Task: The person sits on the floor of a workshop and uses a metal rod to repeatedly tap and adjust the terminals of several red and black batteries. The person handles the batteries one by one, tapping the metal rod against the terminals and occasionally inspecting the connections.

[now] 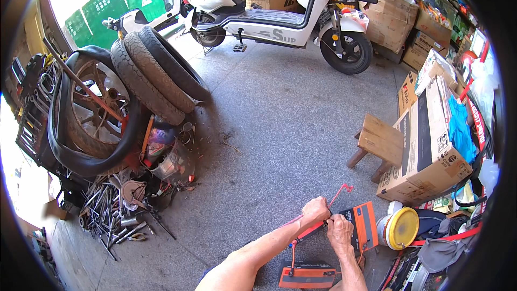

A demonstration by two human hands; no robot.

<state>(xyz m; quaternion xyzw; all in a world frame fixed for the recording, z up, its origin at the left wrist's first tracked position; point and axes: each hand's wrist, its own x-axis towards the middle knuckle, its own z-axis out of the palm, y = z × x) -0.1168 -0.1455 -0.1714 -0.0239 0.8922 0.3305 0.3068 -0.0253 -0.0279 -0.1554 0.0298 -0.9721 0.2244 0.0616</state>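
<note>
My left hand (315, 210) is closed around a red cable (337, 195), whose loose end sticks up beyond the fist. Close beside it, my right hand (340, 233) is also closed, its fingertips meeting the left hand; what they pinch is hidden. Below the hands lies a red and black piece (311, 234), partly covered by the left wrist. An orange and black battery (366, 225) stands just right of my right hand. Nearer to me sits a second orange and black battery (307, 277), with a red lead (293, 253) rising from its terminal.
A yellow-lidded tub (403, 228) stands at the right, before a large cardboard box (431, 151) and a wooden stool (380, 139). Loose tools (110, 210) and tyres (145, 75) crowd the left. A white electric scooter (280, 27) is parked at the back.
</note>
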